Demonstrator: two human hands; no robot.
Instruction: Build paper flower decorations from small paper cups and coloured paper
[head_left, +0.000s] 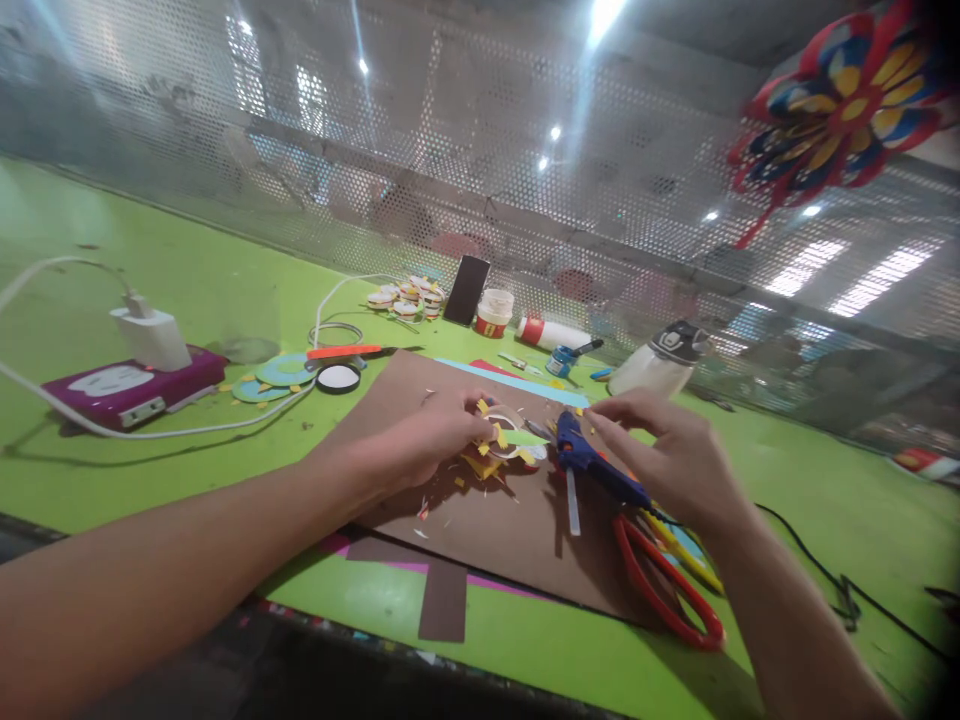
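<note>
Small paper ornament of yellow scraps, pale ring and green strip (506,442), lying mid-sheet on brown cardboard (517,530) on the green bench (187,290). Left hand (427,440) pinches its 9 o'clock edge. Right hand (671,455), fingers curled, hovers over the blue glue gun (592,465) at 3 o'clock; whether it grips anything cannot be told. Judged light, flimsy and easily crushed: hold by the rim, not the petals.

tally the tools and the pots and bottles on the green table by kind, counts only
glue gun: 1
red scissors: 1
orange-handled cutter: 1
white tub: 1
white bottle with red cap: 1
small blue pot: 1
grey-lidded bottle: 1
total: 7
</note>
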